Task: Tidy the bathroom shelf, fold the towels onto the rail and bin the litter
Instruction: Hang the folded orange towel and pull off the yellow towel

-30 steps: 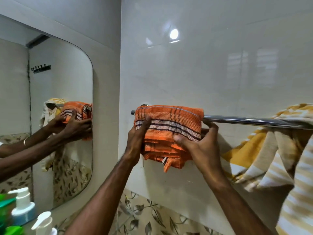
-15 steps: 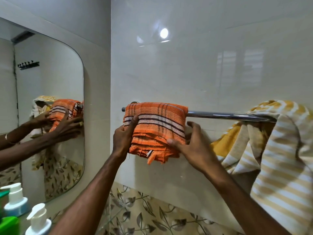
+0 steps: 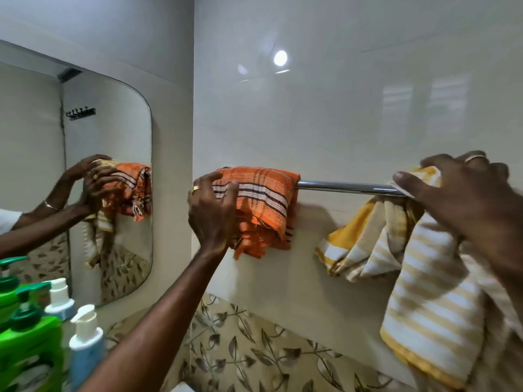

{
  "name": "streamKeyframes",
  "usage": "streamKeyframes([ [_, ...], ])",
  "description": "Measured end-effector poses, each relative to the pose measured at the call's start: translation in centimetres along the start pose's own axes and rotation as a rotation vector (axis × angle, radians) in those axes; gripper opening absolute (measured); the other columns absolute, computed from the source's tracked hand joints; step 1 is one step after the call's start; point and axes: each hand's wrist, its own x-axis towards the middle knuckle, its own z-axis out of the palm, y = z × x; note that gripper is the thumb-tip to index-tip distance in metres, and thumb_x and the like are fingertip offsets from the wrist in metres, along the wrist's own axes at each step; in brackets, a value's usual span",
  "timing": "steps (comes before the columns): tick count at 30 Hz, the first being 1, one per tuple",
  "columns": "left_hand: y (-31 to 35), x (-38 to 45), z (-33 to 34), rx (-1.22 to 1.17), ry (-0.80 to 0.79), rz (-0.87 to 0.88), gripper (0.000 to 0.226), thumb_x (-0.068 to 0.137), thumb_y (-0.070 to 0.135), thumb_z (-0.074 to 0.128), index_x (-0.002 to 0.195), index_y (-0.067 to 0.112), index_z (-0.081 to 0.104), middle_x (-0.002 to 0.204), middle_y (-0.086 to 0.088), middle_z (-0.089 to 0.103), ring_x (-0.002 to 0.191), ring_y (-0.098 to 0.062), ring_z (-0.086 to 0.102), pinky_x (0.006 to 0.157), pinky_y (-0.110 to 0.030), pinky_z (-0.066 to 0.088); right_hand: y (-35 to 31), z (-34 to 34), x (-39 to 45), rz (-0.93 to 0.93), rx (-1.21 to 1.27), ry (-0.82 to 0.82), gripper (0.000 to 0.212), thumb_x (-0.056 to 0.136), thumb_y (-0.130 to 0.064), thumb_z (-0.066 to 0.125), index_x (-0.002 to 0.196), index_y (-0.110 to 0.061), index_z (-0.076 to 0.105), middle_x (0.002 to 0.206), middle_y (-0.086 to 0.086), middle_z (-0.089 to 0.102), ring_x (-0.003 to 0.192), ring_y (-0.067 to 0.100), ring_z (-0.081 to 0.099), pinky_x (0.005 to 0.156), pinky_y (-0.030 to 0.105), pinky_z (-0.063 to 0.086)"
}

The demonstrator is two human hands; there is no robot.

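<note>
The folded orange towel hangs over the left end of the chrome rail, its layers bunched unevenly at the bottom. The left hand presses against the towel's left side, fingers curled loosely on the cloth (a ring shows on one finger), not clearly gripping it. Further right, the right hand rests on top of the yellow striped towel, which drapes loosely over the rail; its fingers close on the fabric. Green and white pump bottles stand at lower left below the mirror.
</note>
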Motion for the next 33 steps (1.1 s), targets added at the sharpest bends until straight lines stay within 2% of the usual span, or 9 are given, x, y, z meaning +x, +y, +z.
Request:
streamKeyframes([
  [3,3.6,-1.7,0.1,0.013,-0.020,0.063,0.035,0.092,0.040,0.065,0.118,0.017,0.063,0.117,-0.008,0.067,0.106,-0.028,0.060,0.081,-0.032,0.044,0.7,-0.3,-0.5,-0.062,0.058,0.042,0.049,0.088,-0.070,0.048,0.111,-0.031,0.065,0.116,0.018,0.047,0.116,0.043,0.042,0.081,0.049,0.044],
  [8,9.3,-5.0,-0.5,0.043,0.018,0.117,0.033,0.094,0.037,0.065,0.116,0.013,0.064,0.112,-0.010,0.069,0.101,-0.030,0.062,0.085,-0.045,0.052,2.1,-1.5,0.1,-0.198,0.221,0.094,0.029,0.095,-0.048,0.060,0.103,-0.023,0.071,0.114,0.020,0.052,0.114,0.043,0.048,0.083,0.046,0.047],
  [13,14.8,-9.6,-1.2,0.013,0.103,0.135,0.025,0.093,0.038,0.066,0.103,0.015,0.067,0.093,-0.001,0.071,0.081,-0.020,0.065,0.070,-0.033,0.049,4.4,-2.1,-1.2,-0.345,0.420,0.177,0.024,0.095,-0.033,0.064,0.105,-0.011,0.064,0.114,0.020,0.056,0.103,0.045,0.059,0.084,0.046,0.050],
  [16,17.6,-12.6,-1.1,-0.062,0.020,0.152,0.025,0.095,0.039,0.063,0.090,0.015,0.069,0.074,0.007,0.066,0.060,-0.006,0.060,0.054,-0.020,0.044,6.0,-2.2,-3.2,-0.443,0.528,0.219,0.019,0.095,-0.027,0.064,0.104,-0.011,0.061,0.112,0.019,0.057,0.098,0.043,0.060,0.080,0.046,0.049],
  [20,20.9,-15.3,-0.4,-0.390,-0.333,-0.321,0.053,0.091,0.065,0.056,0.098,0.014,0.069,0.084,-0.008,0.074,0.064,-0.022,0.071,0.055,-0.040,0.057,7.7,-2.0,-6.0,-0.538,0.636,0.219,0.018,0.093,-0.027,0.067,0.100,-0.011,0.062,0.107,0.017,0.059,0.096,0.039,0.061,0.073,0.042,0.051],
  [24,23.7,-16.7,-0.5,-0.578,-0.587,-0.651,0.082,0.078,0.086,0.045,0.117,0.017,0.067,0.091,-0.007,0.077,0.071,-0.020,0.074,0.058,-0.035,0.056,9.4,-2.0,-8.1,-0.564,0.720,0.134,0.018,0.091,-0.029,0.069,0.099,-0.014,0.062,0.103,0.011,0.061,0.088,0.032,0.063,0.067,0.040,0.055],
  [27,25.6,-17.5,-0.7,-0.622,-0.640,-0.615,0.068,0.077,0.082,0.055,0.107,0.024,0.074,0.093,-0.006,0.077,0.075,-0.020,0.074,0.060,-0.033,0.058,10.4,-1.8,-10.0,-0.597,0.783,0.044,0.017,0.088,-0.031,0.073,0.091,-0.022,0.059,0.095,-0.003,0.058,0.082,0.023,0.062,0.062,0.032,0.050],
  [30,26.7,-18.9,-1.1,-0.619,-0.486,-0.610,0.036,0.082,0.052,0.074,0.106,0.026,0.073,0.101,-0.006,0.078,0.083,-0.023,0.076,0.057,-0.032,0.057,11.7,-1.4,-11.2,-0.525,0.933,-0.106,0.020,0.086,-0.044,0.071,0.091,-0.031,0.057,0.091,-0.014,0.059,0.081,0.012,0.062,0.066,0.032,0.051],
  [33,26.9,-20.2,-2.7,-0.663,-0.362,-0.598,0.021,0.086,0.038,0.074,0.105,0.030,0.072,0.102,-0.003,0.078,0.087,-0.025,0.076,0.056,-0.033,0.057,12.9,-1.7,-11.6,-0.440,1.139,-0.187,0.018,0.090,-0.051,0.065,0.097,-0.036,0.058,0.089,-0.017,0.063,0.082,0.000,0.061,0.068,0.019,0.048],
])
